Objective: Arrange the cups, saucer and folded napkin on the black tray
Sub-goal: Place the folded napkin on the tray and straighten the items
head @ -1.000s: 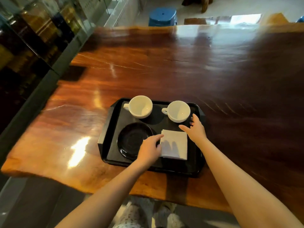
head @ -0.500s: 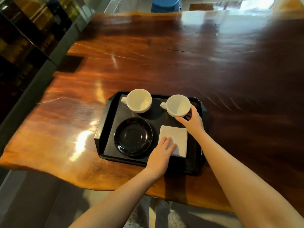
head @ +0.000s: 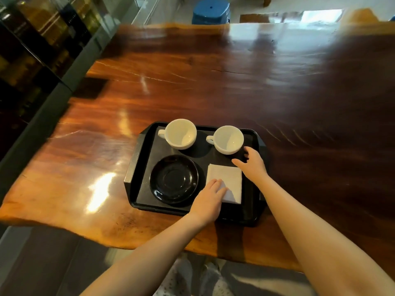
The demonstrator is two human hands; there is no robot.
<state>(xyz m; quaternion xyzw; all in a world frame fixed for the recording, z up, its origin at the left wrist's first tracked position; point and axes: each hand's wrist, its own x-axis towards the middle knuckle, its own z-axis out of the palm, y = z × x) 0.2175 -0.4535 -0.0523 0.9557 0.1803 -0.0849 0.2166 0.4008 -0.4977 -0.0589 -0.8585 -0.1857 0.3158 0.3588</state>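
Napkin [head: 229, 180] pinned flat under left hand [head: 210, 199] as before; right hand [head: 253, 164] fingers spread, now off cup [head: 227, 138]

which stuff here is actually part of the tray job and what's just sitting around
Part of the job:
black tray
left cup
right cup
black saucer
folded napkin, under the left hand
right hand, open beside the right cup

Just around:
wooden table
blue stool
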